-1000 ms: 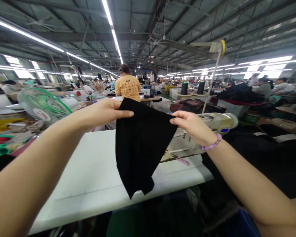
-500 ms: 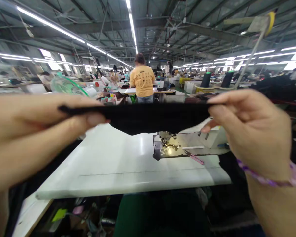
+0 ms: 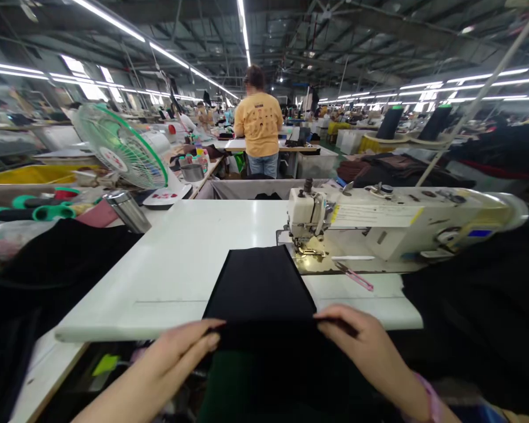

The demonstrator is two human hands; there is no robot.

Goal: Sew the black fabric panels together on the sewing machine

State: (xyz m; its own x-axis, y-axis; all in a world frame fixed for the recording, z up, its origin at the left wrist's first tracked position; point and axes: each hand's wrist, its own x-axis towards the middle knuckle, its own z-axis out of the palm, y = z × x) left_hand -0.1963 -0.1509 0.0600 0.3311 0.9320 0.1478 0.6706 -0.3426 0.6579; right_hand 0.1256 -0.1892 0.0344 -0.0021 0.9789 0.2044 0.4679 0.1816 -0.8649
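Note:
A black fabric piece [image 3: 260, 282] lies partly on the white sewing table [image 3: 167, 276] and hangs over its front edge. At its left edge, my left hand [image 3: 189, 346] pinches the cloth between thumb and fingers. The opposite edge is pinched by my right hand [image 3: 352, 332], which has a purple bracelet at the wrist. The far end of the cloth reaches close to the needle area of the sewing machine [image 3: 311, 217]; whether it touches the metal plate I cannot tell. Pink-handled thread snips [image 3: 355, 276] rest to the right of the cloth.
A white pen-like stick [image 3: 352, 258] lies on the machine bed. Left of the table stand a green-rimmed fan [image 3: 119, 147] and a steel flask [image 3: 127, 211]. Dark cloth [image 3: 66, 270] is heaped at the left, more at the right. A person in a yellow shirt [image 3: 259, 123] stands ahead.
Both hands have come down from in front of my view to the table's front edge, with the fabric still between them. The cloth, earlier seen stretched edge-on, now lies flat towards the machine.

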